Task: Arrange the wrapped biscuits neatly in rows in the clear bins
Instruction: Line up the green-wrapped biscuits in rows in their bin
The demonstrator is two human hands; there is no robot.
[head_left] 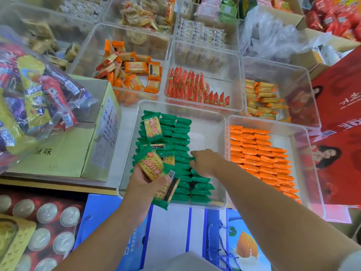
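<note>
The right hand's fingers (193, 152) are curling down against the thumb, pinching the end of one green packet (192, 158) at the far end of the green bin's (223, 133) shortest row. That packet's long axis is running across the bin, like its neighbours in the green rows (181, 137), and it is lying directly under the fingertips (so the right hand (205, 163) is the nearer one). Over the bin's near-left corner the left hand (144, 184) is gripping a handful of green packets (151, 165). Right of the green bin, a second bin (312, 153) is holding tidy orange rows (257, 153). Beyond it, others are holding upright red packets (195, 89), loose orange packets (132, 69) and yellow packets (261, 98).
</note>
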